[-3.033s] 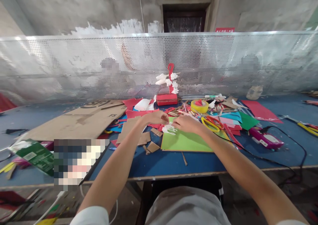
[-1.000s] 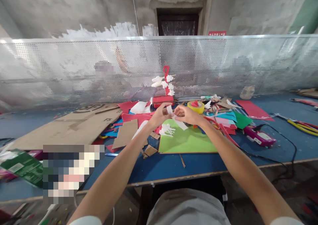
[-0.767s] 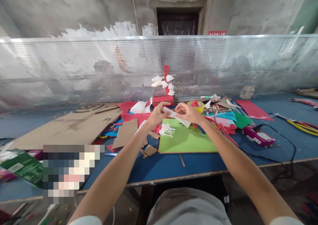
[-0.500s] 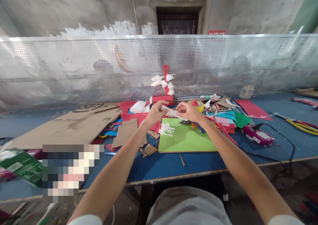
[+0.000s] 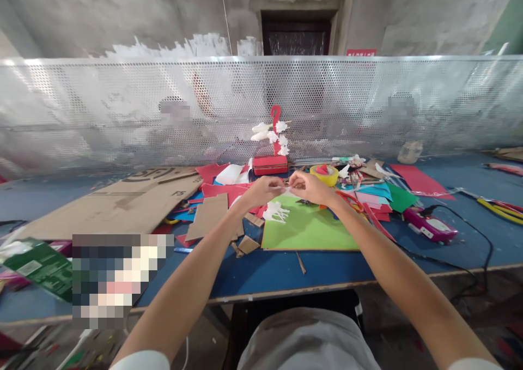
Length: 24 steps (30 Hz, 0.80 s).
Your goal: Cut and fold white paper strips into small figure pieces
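Head view: the left hand (image 5: pixel 261 189) and right hand (image 5: pixel 311 186) meet over the far edge of the green sheet (image 5: pixel 310 231) on the bench (image 5: pixel 265 274); both pinch the white paper piece (image 5: pixel 286 189) stretched between their fingertips; white cutouts (image 5: pixel 277 212) lie just beneath.

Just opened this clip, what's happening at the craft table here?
A person is working bare-handed at a cluttered blue table. The left hand and right hand together pinch a small white piece of paper at their fingertips, held just above a light green paper sheet. White paper cut-outs lie on that sheet, right below the hands.
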Tool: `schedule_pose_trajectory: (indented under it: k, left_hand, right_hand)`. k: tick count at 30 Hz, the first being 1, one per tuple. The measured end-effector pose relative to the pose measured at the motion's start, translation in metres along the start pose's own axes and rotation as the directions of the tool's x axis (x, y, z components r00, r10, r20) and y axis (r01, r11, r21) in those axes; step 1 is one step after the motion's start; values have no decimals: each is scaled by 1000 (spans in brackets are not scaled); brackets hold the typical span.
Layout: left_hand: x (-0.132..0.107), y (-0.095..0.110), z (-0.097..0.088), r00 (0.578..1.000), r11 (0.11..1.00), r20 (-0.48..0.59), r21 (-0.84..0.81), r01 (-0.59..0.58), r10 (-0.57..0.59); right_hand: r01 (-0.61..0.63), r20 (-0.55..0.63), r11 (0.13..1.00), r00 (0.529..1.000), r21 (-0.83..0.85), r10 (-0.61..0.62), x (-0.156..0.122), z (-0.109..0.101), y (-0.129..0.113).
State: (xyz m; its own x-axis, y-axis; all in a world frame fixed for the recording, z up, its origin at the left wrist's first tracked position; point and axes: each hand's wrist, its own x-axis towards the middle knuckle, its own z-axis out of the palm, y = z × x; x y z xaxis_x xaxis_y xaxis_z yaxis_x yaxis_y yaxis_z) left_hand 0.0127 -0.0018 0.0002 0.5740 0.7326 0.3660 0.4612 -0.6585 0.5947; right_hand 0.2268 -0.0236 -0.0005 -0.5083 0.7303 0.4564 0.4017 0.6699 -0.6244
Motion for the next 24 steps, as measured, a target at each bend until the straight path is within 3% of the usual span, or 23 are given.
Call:
schedule_pose_trajectory:
  k: [6, 12, 15, 24]
  left_hand:
    - [1, -2, 1, 998, 969, -5, -241, 62, -65]
    - [1, -5, 2, 975, 890, 146, -403, 215, -169]
    - [0, -4, 2, 961, 857, 194, -441, 266, -198]
    - [-1, -3, -1, 953, 853, 205, -433, 293, -224]
  right_hand:
    - [130, 16, 972, 991, -197, -129, -1, 2, -9]
    - [233, 47, 875, 971, -425, -236, 1, 10, -6]
    - [260, 63, 857, 964, -445, -260, 1, 8, -1]
    - [297, 55, 862, 952, -409, -302, 1, -2, 6]
